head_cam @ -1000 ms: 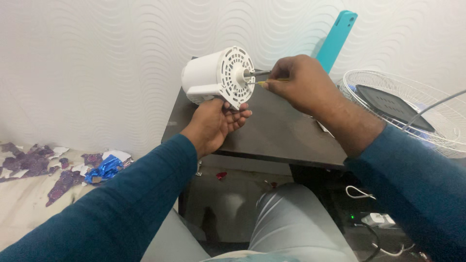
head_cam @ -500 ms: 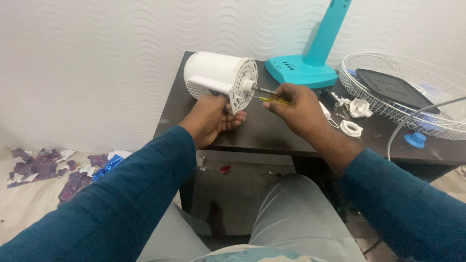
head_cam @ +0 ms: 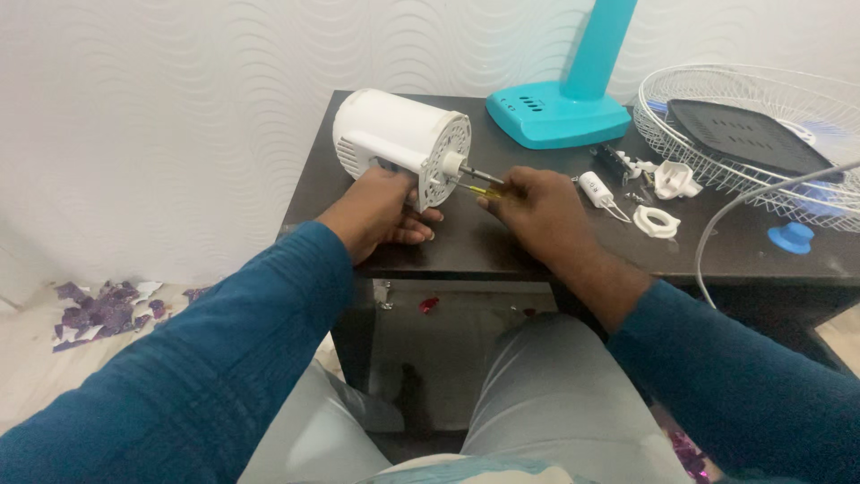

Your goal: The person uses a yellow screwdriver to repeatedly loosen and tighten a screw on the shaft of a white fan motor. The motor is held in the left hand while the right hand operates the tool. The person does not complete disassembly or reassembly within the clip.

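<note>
A white fan motor housing point(head_cam: 394, 139) lies on its side on the dark table point(head_cam: 502, 246), its metal shaft pointing right. My left hand point(head_cam: 381, 211) grips the housing from below and steadies it. My right hand point(head_cam: 537, 211) is closed on a yellow-handled screwdriver point(head_cam: 479, 189), whose tip touches the perforated front face of the housing just under the shaft.
A turquoise fan base and pole point(head_cam: 564, 99) stands behind. A white wire fan guard point(head_cam: 761, 134) with a black tray in it lies at right. Small white plastic parts point(head_cam: 658, 197), a blue knob point(head_cam: 792, 237) and a grey cable point(head_cam: 743, 215) lie on the table. Purple scraps point(head_cam: 98, 309) litter the floor.
The motor housing has come down from mid-air to rest on the table, with both hands following. The camera view has tilted down and the screwdriver stays at the housing face.
</note>
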